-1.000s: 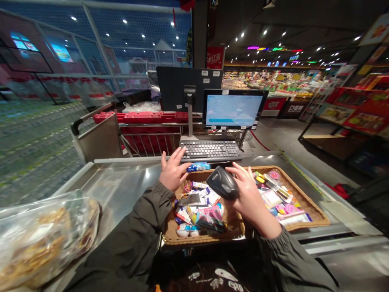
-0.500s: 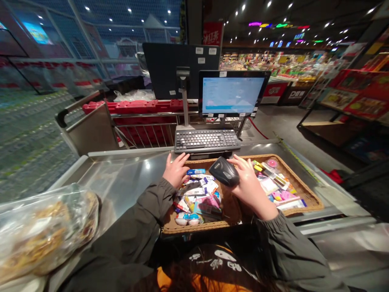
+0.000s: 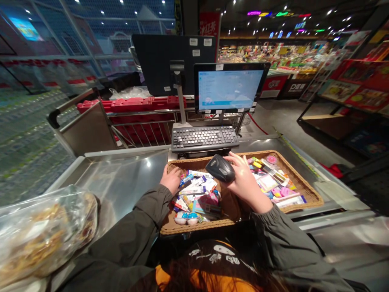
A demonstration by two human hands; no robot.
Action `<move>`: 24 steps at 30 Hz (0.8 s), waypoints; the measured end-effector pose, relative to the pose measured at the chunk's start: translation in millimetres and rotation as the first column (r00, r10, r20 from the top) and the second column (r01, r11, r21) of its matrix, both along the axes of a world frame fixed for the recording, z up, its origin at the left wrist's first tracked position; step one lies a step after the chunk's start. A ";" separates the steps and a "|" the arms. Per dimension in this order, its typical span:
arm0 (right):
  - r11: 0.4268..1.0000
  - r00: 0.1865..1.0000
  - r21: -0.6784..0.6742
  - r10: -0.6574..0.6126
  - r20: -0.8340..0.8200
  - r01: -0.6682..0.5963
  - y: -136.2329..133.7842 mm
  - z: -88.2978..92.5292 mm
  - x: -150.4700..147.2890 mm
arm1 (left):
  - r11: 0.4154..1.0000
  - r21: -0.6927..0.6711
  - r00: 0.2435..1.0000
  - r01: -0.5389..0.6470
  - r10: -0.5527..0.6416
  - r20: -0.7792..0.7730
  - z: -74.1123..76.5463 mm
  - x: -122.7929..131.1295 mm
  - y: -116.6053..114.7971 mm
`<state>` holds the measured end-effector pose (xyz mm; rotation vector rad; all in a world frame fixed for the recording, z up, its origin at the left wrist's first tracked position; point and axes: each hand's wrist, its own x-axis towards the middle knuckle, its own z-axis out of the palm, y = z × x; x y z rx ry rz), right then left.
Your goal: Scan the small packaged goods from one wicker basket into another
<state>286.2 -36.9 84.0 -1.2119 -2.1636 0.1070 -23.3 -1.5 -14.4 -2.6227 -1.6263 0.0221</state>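
Observation:
My right hand [image 3: 245,182] is closed around a black handheld barcode scanner [image 3: 221,168], held above the middle of a wicker basket [image 3: 199,228]. The scanner's head points to the left. At the basket's upper left corner, my left hand [image 3: 172,178] lies over the rim with its fingers bent inward; the fingertips are partly hidden. A blue packet [image 3: 186,181] lies close beside those fingers. Small packaged sweets [image 3: 192,190] fill the basket's left part, along with blue-and-white eggs [image 3: 192,219]. Pink and yellow packets [image 3: 281,191] lie in the right part.
Behind the basket stands a keyboard [image 3: 205,137] below a lit screen [image 3: 229,89] and a second, dark-backed monitor [image 3: 170,65]. On the left, a clear bag of brownish food [image 3: 45,231] lies by the metal counter [image 3: 130,174]. A trolley with red crates [image 3: 136,104] stands beyond.
My left hand has come down from above the packets to the basket's left rim, its fingers less spread. The scanner has shifted slightly left in my right hand. The view has moved a little.

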 end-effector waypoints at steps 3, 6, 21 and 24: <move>1.000 1.000 0.004 0.002 0.000 -0.002 2.1 0.5 1.6 | 0.996 -0.087 0.997 -0.038 0.031 -0.077 -3.9 1.3 -4.7; 1.000 1.000 0.009 -0.017 -0.011 0.017 4.1 0.7 9.2 | 0.990 -0.131 0.991 -0.043 0.025 -0.133 6.9 3.4 -5.9; 0.924 0.857 -0.027 -0.364 -0.365 0.381 -7.0 28.6 128.9 | 0.893 0.056 0.882 0.447 -0.451 0.139 75.2 137.9 44.3; 0.908 0.839 -0.039 -0.400 -0.368 0.416 -12.4 24.0 150.2 | 0.880 0.055 0.872 0.471 -0.474 0.119 68.6 184.0 65.7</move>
